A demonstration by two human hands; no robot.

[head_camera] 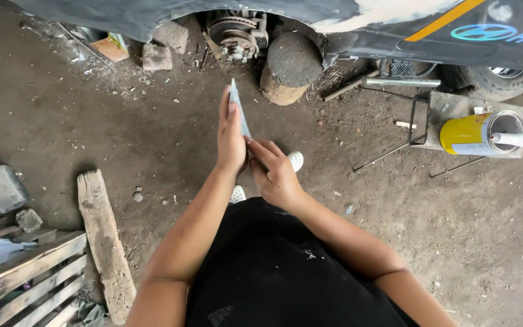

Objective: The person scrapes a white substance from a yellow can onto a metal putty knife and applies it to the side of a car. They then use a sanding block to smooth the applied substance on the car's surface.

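Note:
My left hand (230, 136) presses flat against a thin grey sheet (237, 104) that stands on edge and points away from me. My right hand (273, 169) pinches the near end of the same sheet from the other side. Both hands hover over the dirt floor in front of a car's bare wheel hub (236, 37). A wooden log stump (289, 65) stands under the car next to the hub. My white shoes (296, 160) show beneath my hands.
A yellow can (476, 133) lies on a concrete slab at the right, by a metal frame (416, 121). Stones (157, 56) sit near the hub. A weathered plank (104, 242) and a wooden pallet (25, 275) lie at the left.

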